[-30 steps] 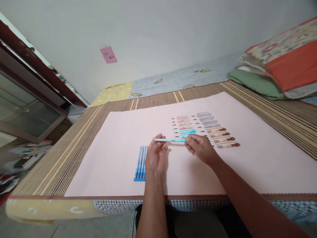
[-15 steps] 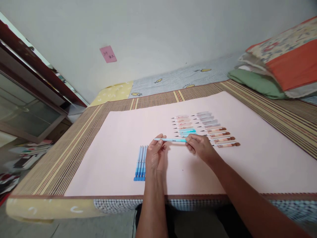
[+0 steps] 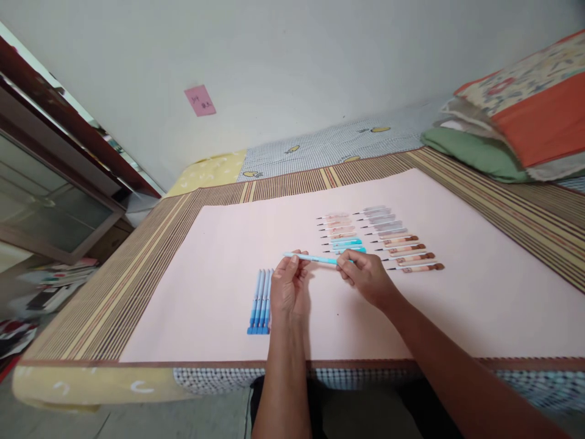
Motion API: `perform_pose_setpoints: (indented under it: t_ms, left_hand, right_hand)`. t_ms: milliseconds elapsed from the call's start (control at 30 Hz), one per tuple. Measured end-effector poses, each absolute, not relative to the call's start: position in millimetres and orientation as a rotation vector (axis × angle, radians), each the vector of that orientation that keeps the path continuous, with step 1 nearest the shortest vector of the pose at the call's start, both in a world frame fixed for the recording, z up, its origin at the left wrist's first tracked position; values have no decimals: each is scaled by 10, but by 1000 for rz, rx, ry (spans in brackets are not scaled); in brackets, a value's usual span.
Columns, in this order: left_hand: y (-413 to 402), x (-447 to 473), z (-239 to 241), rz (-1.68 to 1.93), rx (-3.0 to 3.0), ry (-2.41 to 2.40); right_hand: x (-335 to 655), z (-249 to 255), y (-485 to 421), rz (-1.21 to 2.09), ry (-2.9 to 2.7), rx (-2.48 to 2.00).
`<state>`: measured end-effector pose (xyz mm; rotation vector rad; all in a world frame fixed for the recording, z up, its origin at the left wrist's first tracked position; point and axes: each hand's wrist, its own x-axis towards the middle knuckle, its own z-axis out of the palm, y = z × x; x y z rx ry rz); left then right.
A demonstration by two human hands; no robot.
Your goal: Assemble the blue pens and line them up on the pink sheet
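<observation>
Both hands hold one light blue pen [image 3: 315, 259] level above a pale pink sheet [image 3: 219, 268]. My left hand [image 3: 287, 291] pinches its left end between thumb and fingers. My right hand [image 3: 365, 277] grips its right end. Left of my left hand, a bundle of capped blue pens [image 3: 259, 300] lies side by side on the sheet. Beyond my right hand lie two columns of uncapped pens and caps: pink and turquoise ones [image 3: 340, 231], grey and brown ones [image 3: 402, 244].
The pink sheet covers a striped woven mat [image 3: 114, 292] on a bed. Folded bedding and pillows [image 3: 516, 122] are stacked at the far right. A pink note [image 3: 200, 100] sticks to the wall. A glass-fronted cabinet [image 3: 50, 201] stands at the left.
Both hands have shifted slightly left with the blue pen, and my left fingers have closed more tightly on its left end.
</observation>
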<state>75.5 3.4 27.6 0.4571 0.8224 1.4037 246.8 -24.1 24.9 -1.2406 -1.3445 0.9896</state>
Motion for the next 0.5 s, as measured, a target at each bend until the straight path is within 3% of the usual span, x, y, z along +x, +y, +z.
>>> perform_pose_setpoints:
  t_ms: [500]
  left_hand:
    - [-15,718,362,1408,685,754]
  right_hand:
    - [2420,167,-195,1418,-950,-1045]
